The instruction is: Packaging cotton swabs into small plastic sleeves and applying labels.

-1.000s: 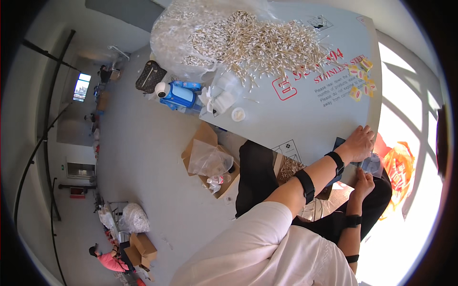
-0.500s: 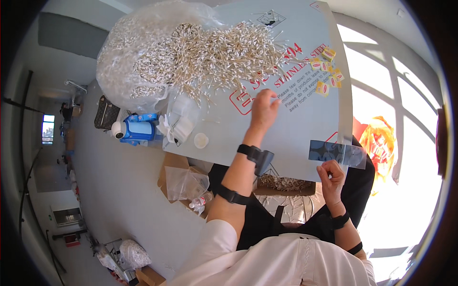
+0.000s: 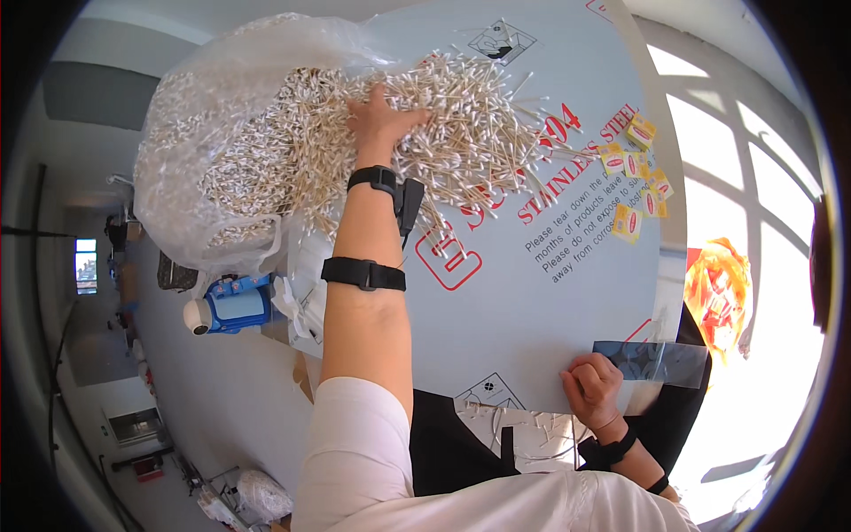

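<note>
My left hand (image 3: 381, 124) reaches far forward over a heap of cotton swabs (image 3: 483, 120). Its thumb points right and its fingers are spread, with some fingertips hidden among the swabs. The heap spills out of a large clear plastic bag (image 3: 168, 142) at the far left of the table. My right hand (image 3: 592, 388) rests at the near right edge with curled fingers; whatever lies inside them is hidden. Beside its knuckles is a transparent plastic strip (image 3: 651, 363) with a dark part, overhanging the edge.
Several small yellow and white packets (image 3: 627, 223) lie on the right of the grey table (image 3: 496, 328). At the left edge stand a blue bottle (image 3: 238, 306) and a white plastic bag (image 3: 306, 306), partly behind my arm. An orange bag (image 3: 718, 301) sits on the sunlit floor.
My left hand has moved forward and left, from above the bare tabletop onto the swab heap. The right hand stays by the plastic strip, its fingers more curled. The view has shifted forward.
</note>
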{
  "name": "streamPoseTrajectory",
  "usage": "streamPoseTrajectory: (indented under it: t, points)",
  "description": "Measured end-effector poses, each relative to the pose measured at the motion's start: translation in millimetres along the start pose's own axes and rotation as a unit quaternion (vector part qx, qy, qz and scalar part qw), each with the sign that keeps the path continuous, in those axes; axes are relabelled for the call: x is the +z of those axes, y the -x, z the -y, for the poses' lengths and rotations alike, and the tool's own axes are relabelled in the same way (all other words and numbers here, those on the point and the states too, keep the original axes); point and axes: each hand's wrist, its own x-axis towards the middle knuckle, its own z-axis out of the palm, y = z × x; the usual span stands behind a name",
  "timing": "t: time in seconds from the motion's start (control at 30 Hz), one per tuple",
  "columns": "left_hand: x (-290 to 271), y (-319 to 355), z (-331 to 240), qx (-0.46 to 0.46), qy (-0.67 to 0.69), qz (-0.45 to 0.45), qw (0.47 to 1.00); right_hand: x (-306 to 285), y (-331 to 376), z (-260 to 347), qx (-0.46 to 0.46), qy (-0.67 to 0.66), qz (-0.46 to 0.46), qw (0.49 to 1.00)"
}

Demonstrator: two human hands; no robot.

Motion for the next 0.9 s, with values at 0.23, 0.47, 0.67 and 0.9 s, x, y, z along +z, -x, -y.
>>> streamPoseTrajectory:
  t: [0.23,0.47,0.67,0.9]
  points:
    - [2,16,44,0.032,0.139,-0.144,0.979,2,-8,-1,-0.028,-0.001,0.011,1.0]
    - [-18,99,34,0.102,0.374,-0.136,0.912,1,-2,-2,-0.028,0.006,-0.004,1.0]
    - [-17,162,17,0.121,0.422,-0.094,0.894,3,1,-7,-0.039,0.003,-0.015,0.999]
    - [-5,217,14,0.041,0.471,0.051,0.88,0,-3,-5,-0.005,-0.05,-0.019,0.999]
